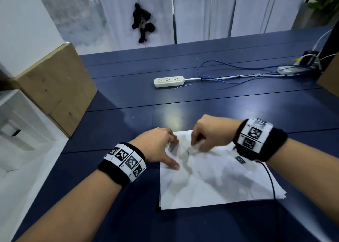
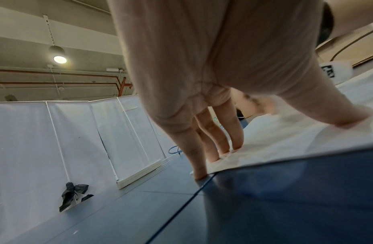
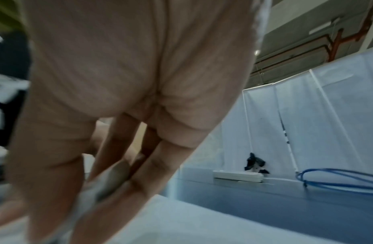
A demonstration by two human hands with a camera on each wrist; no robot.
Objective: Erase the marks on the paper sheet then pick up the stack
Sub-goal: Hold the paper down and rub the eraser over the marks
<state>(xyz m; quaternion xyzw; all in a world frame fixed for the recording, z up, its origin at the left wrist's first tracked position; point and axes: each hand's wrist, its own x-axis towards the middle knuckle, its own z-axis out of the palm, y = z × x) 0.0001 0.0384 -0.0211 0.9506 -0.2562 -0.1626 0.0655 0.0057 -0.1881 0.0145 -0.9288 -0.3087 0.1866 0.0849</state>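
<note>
Left hand [image 1: 157, 146] lies flat, fingers straight, pinning the far left corner of the sheet [image 1: 211, 179], top of the stack [image 1: 278, 194] on the table [image 1: 128, 98]. Right hand [image 1: 211, 133] pinches an eraser [image 1: 197, 145], blurred, against the sheet near its far edge. Advice: short strokes away from the pinning hand, light pressure, to avoid creasing.

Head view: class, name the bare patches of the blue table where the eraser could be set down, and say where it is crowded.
Free: the table between the cardboard box and the paper stack, and the strip between the power strip and both hands. Crowded: the stack's far corner, where the left hand presses and the right hand rubs; the far right, with blue cables.
</note>
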